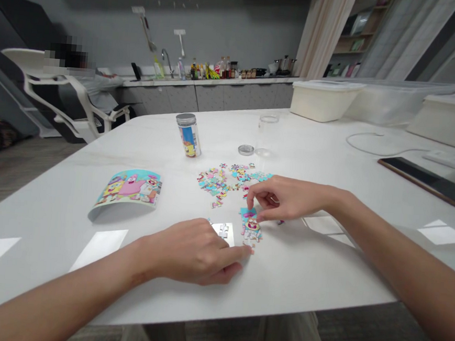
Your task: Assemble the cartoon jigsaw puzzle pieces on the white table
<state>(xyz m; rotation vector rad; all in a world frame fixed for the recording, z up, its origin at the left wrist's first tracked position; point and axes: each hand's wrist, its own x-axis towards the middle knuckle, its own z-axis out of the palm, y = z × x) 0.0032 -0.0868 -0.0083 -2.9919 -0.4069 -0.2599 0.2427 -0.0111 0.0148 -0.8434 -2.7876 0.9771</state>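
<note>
A small joined patch of jigsaw puzzle (252, 228) lies on the white table between my hands. My left hand (201, 252) rests at its lower left, index fingertip on a piece at the patch's bottom edge, the other fingers curled under. My right hand (288, 199) bends over the patch's top right, thumb and index close together at its edge; whatever they pinch is too small to make out. Beyond lies a pile of loose pieces (212, 181). One grey-backed piece (224, 230) sits beside my left hand. A curved picture sheet (131, 188) stands to the left.
A lidded puzzle jar (188, 136), a metal lid (246, 150) and a clear open jar (267, 137) stand behind the pieces. At right are a phone (427, 181), a cable (386, 151) and storage boxes (322, 100). A person (99, 92) sits at far left.
</note>
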